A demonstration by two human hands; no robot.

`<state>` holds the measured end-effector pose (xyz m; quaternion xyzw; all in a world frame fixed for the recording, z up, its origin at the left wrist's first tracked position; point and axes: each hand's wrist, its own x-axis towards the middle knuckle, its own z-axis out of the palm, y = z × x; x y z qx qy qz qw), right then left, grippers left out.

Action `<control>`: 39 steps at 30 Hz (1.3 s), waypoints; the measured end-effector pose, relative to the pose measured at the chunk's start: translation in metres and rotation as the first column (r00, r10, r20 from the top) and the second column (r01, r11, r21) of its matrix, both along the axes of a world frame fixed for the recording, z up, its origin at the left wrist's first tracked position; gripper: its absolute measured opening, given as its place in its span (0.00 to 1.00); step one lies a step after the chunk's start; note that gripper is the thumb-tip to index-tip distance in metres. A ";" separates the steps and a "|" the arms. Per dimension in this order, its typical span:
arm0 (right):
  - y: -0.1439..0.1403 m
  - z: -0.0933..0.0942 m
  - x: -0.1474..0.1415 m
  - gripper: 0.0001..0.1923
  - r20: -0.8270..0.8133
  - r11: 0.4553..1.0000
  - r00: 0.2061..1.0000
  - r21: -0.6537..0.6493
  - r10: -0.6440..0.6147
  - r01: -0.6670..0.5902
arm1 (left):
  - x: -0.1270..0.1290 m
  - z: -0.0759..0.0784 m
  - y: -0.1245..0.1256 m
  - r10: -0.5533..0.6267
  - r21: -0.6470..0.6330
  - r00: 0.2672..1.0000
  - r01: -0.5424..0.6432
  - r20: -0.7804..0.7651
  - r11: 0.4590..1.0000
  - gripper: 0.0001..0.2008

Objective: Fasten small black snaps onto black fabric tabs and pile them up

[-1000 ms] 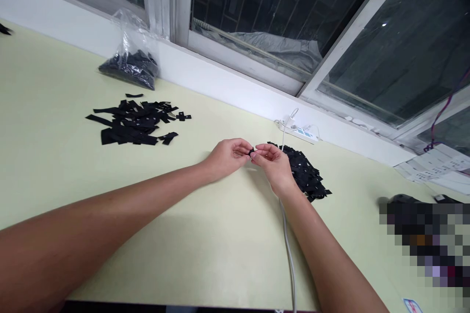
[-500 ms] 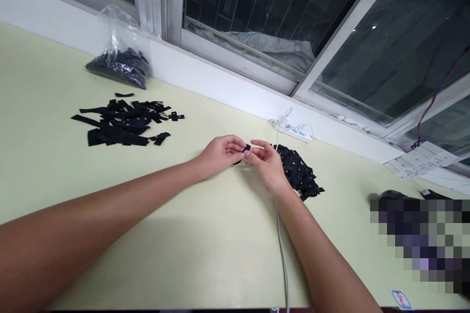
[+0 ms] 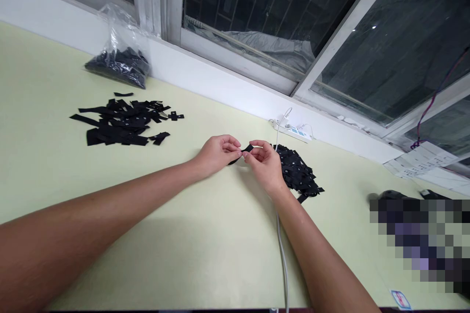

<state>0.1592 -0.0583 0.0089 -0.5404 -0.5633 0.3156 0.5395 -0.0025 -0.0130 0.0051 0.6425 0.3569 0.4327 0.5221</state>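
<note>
Between my two hands is a short black fabric strip (image 3: 246,149), held just above the table. My left hand (image 3: 219,152) pinches one part of it between thumb and fingers. The fingertips of my right hand (image 3: 265,162) close on the other part, and a dark end shows below my left fingers. Right beside my right hand lies a heap of small black strips (image 3: 299,171) with tiny white marks. Farther left, a looser pile of black strips (image 3: 123,124) is spread out.
A clear plastic bag (image 3: 119,58) of black pieces stands by the window wall. A white power strip (image 3: 293,131) lies at the wall, and a grey cable (image 3: 281,244) runs under my right forearm to the front edge. A small label (image 3: 400,299) is at front right.
My fingertips have moved slightly apart, and more of the black strip shows between them. The piles and the bag stay where they were.
</note>
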 end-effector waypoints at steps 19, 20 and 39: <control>0.001 0.002 -0.009 0.20 -0.287 0.995 0.958 -0.096 -0.019 -0.009 | 0.001 0.000 -0.001 0.019 0.120 1.000 -0.017 -0.015 0.993 0.08; 0.001 0.003 -0.009 0.20 -0.295 0.995 0.955 -0.103 -0.018 -0.013 | 0.001 0.000 0.000 0.032 0.131 0.999 -0.028 -0.021 0.991 0.08; 0.002 0.002 0.029 0.09 0.716 0.999 0.696 0.047 -0.051 0.025 | -0.008 -0.003 0.004 0.155 0.453 0.967 -0.047 -0.204 0.890 0.05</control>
